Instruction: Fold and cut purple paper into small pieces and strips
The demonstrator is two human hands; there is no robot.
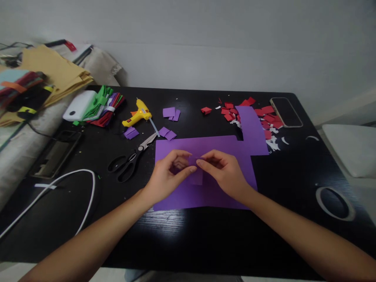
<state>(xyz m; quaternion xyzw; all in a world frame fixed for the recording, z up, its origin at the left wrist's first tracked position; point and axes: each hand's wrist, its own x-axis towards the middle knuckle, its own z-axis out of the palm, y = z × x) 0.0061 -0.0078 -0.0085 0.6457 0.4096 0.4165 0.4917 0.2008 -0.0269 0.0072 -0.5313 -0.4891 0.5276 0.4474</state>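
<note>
left hand [169, 174], right hand [226, 174], small purple paper [192, 159] held between

- I'm watching a papercraft spot remotely; home or workshop, I'm not managing to tell.
- A glue gun [141, 112] and scissors [133, 156] are lying on the table [282, 188].
- Scraps [266, 117] are lying near a purple sheet [217, 196].

L hand [164, 172] & R hand [227, 174] bare, forearms [102, 231] too; bit of blue-grey cloth [133, 275] below desk's [182, 243] near edge, garment type unclear.
</note>
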